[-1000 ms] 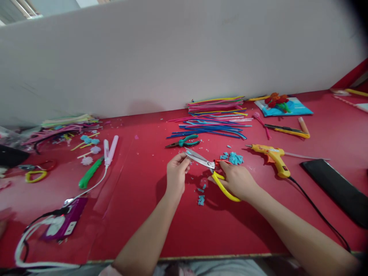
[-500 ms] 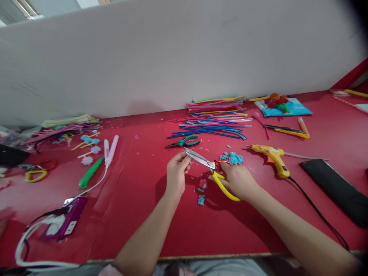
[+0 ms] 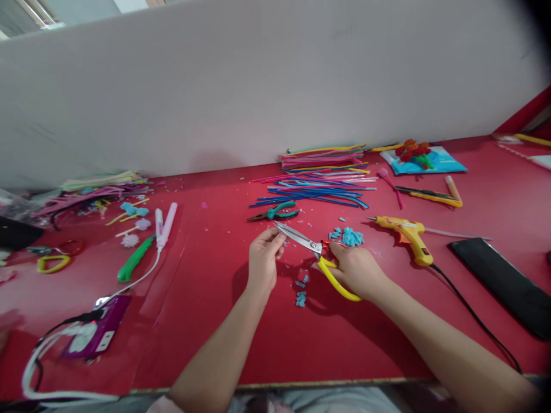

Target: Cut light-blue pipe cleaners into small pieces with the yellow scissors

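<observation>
The left hand [image 3: 264, 259], raised from a forearm angled up and inward, pinches thumb against fingers at the blade tips of the scissors [image 3: 298, 236], whose handles the right hand [image 3: 356, 269] grips with curled fingers above the red table [image 3: 206, 321], blades pointing left.

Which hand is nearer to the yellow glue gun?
Right. The right hand, gripping the scissors, is just left of the glue gun; the left hand is farther left, by their tips.
</observation>
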The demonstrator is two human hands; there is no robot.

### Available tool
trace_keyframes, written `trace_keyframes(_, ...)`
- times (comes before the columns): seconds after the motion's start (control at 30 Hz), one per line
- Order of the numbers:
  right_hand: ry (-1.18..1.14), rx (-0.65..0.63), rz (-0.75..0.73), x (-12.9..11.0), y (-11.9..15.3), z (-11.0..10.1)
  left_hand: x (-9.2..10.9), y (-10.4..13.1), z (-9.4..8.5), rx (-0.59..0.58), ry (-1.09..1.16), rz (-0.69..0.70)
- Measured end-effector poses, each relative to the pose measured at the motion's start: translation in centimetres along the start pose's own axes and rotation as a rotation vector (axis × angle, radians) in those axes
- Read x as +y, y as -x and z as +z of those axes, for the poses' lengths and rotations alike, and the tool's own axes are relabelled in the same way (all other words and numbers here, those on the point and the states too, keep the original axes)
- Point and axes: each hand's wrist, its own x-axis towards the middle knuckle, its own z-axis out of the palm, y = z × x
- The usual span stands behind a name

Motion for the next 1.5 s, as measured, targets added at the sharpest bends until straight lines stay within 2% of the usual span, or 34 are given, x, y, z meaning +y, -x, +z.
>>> trace_keyframes(0.27, -0.022, 0.026, 0.021, 0.3, -0.1, -0.2, 0.1, 0.0, -0.1, -0.015, -0.003, -0.012)
trace_keyframes(0.33, -0.095, 0.043, 0.033, 0.3, -0.1, 0.0, 0.1, 0.0, -0.1, -0.018, 0.003, -0.012)
trace_keyframes(0.43, -0.328, 0.069, 0.055, 0.0, -0.4, 0.3, -0.1, 0.1, 0.0, -0.043, -0.005, -0.062)
trace_keyframes(0.57, -0.796, 0.107, 0.118, -0.5, -0.7, 0.4, -0.2, 0.6, 0.7, -0.205, -0.086, -0.168)
trace_keyframes(0.67, -1.153, 0.055, 0.186, -0.9, -0.7, -0.2, -0.1, 1.3, 1.4, -0.384, -0.16, -0.231)
trace_keyframes(0.73, -1.301, 0.019, 0.215, -1.2, -0.6, -0.7, -0.1, 1.6, 1.6, -0.478, -0.196, -0.263)
trace_keyframes(0.83, -1.38, -0.009, 0.2, -1.4, -0.4, -1.2, -0.2, 1.9, 1.8, -0.56, -0.23, -0.258)
trace_keyframes(0.93, -1.37, -0.022, 0.175, -1.3, -0.3, -1.2, -0.5, 1.9, 1.8, -0.559, -0.274, -0.202)
trace_keyframes(1.07, -1.266, 0.057, 0.199, -1.2, -0.4, -0.5, -0.7, 2.0, 1.9, -0.425, -0.377, -0.066)
trace_keyframes(1.2, -1.143, 0.108, 0.216, -1.2, -0.7, 0.3, -0.8, 2.2, 2.2, -0.386, -0.511, 0.077)
trace_keyframes(1.27, -1.096, 0.115, 0.198, -1.2, -0.7, 0.4, -0.8, 2.2, 2.3, -0.363, -0.498, 0.079)
trace_keyframes(1.37, -0.966, 0.125, 0.138, -0.9, -0.7, 0.2, -0.9, 2.0, 2.1, -0.28, -0.381, 0.012)
trace_keyframes(1.5, -0.55, 0.113, 0.098, -0.3, -0.4, -0.2, -0.7, 1.1, 1.3, -0.082, -0.192, -0.094)
